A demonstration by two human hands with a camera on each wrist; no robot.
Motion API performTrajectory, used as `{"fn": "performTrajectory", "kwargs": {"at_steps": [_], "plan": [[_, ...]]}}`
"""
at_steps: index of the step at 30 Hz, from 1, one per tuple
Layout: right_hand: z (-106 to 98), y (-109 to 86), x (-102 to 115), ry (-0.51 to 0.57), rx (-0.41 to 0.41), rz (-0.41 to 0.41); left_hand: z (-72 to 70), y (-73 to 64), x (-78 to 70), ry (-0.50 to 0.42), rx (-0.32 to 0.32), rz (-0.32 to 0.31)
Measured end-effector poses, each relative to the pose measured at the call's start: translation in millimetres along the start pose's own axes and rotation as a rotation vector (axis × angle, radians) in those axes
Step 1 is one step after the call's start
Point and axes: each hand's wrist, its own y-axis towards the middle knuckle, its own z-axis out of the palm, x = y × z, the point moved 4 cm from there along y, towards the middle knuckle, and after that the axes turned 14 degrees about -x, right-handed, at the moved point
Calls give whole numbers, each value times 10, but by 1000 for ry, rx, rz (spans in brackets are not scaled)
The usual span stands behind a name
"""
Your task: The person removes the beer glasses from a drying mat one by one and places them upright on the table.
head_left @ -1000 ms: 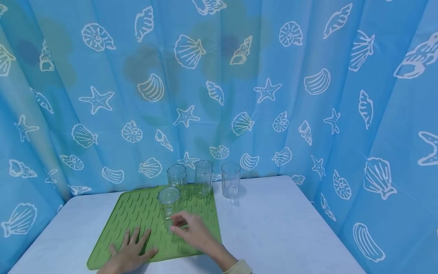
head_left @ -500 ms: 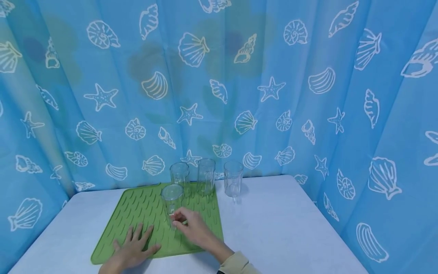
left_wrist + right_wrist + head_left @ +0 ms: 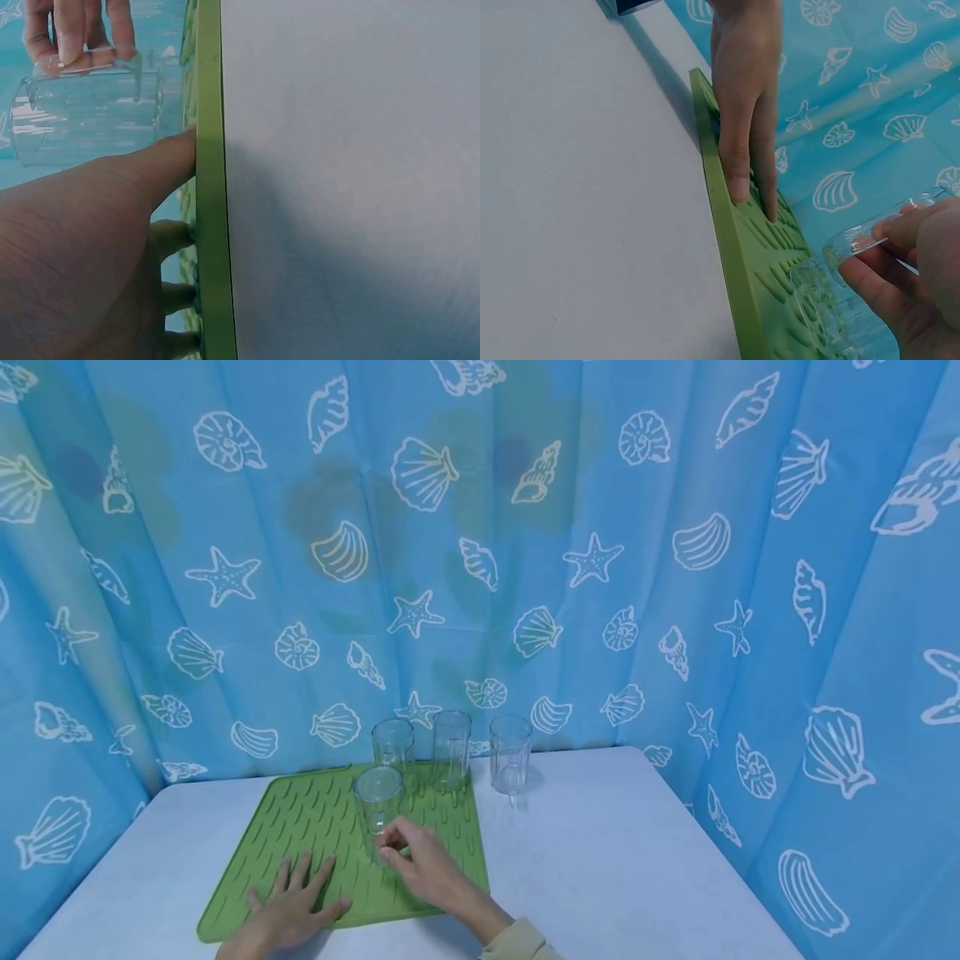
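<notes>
My right hand [image 3: 431, 860] pinches the handle [image 3: 862, 238] of a clear glass mug [image 3: 377, 806] between curled fingers and thumb. The mug is over the middle of a green ridged mat [image 3: 281, 827]; whether its base touches the mat I cannot tell. My left hand [image 3: 288, 906] lies with spread, straight fingers on the mat's front part, left of the mug. In the left wrist view its thumb [image 3: 169, 161] presses near the mat's edge, and the mug [image 3: 94, 112] appears beyond it.
Two more glass mugs, a shorter one [image 3: 393, 747] and a taller one [image 3: 451, 752], stand at the mat's back edge. A third mug [image 3: 510, 756] stands on the white table [image 3: 600, 860] to their right. A blue shell-patterned curtain [image 3: 480, 527] hangs behind.
The head view has shifted slightly. Both hands and the held mug keep nearly the same places over the mat; the other mugs have not moved.
</notes>
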Motion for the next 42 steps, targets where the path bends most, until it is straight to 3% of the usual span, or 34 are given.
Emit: {"fn": "performTrajectory", "kwargs": {"at_steps": [11, 20, 33, 42], "plan": [[-172, -41, 44, 65, 26, 75, -2, -5, -13, 3, -3, -1], [-431, -34, 59, 45, 51, 97, -2, 0, -8, 0, -15, 10], [-757, -60, -57, -13, -5, 94, 34, 33, 61, -24, 21, 1], [-985, -43, -134, 11, -43, 86, 15, 1, 26, -27, 10, -2]]}}
